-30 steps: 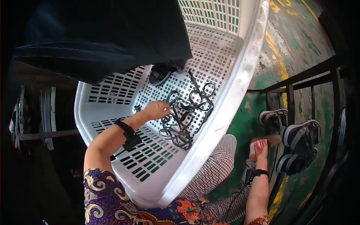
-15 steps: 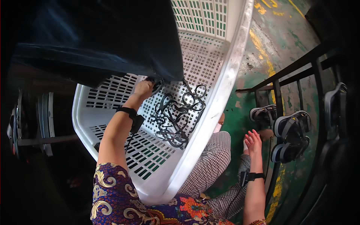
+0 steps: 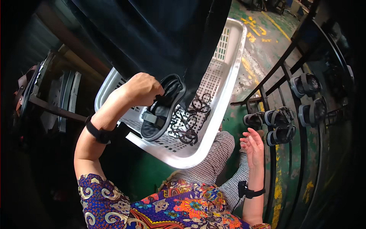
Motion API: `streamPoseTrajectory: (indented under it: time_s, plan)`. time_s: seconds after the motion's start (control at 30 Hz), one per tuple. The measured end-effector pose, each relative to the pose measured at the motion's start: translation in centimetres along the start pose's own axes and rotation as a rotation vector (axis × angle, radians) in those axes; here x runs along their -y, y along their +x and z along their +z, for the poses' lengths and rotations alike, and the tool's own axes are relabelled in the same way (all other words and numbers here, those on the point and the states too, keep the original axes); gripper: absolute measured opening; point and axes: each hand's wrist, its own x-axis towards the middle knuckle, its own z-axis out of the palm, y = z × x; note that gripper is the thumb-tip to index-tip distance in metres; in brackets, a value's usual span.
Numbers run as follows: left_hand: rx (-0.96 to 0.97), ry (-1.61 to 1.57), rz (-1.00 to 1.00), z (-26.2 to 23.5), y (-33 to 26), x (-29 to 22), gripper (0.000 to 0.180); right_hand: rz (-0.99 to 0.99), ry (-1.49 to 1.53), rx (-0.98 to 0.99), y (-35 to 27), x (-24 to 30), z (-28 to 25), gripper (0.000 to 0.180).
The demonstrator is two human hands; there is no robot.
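Black sandal (image 3: 162, 110) pinched by left hand (image 3: 142, 89) fingers, over basket (image 3: 225, 76)

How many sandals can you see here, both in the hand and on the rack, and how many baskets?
Sandal held in the left hand: 1
Sandals on the black rack: 5
White basket: 1
Total: 7

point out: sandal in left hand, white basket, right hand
sandal (image 3: 162, 108), head view, on its dark footbed
white basket (image 3: 225, 89), head view, on its right rim
right hand (image 3: 253, 147), head view, on the open palm
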Motion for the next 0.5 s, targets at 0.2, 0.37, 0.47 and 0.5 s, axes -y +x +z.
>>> streamPoseTrajectory:
  time_s: [0.2,0.37,0.47,0.5]
  plan:
    - [-0.353,0.096,0.256,-10.0,-6.7,-6.5,0.013,-0.124,-0.063,0.142,-3.4,4.6,4.2,0.036]
    - [-0.498,0.124,0.45,-13.3,-8.1,-12.4,0.014,-0.103,0.177,0.329,-5.5,6.8,2.7,0.064]
    - [-0.488,0.005,0.678,-13.0,-7.0,-16.2,0.015,-0.002,0.372,0.692,-8.5,6.8,-0.4,0.075]
    - [-0.466,0.004,0.726,-12.4,-6.6,-17.6,0.011,-0.008,0.206,0.388,-10.1,5.8,-1.1,0.076]
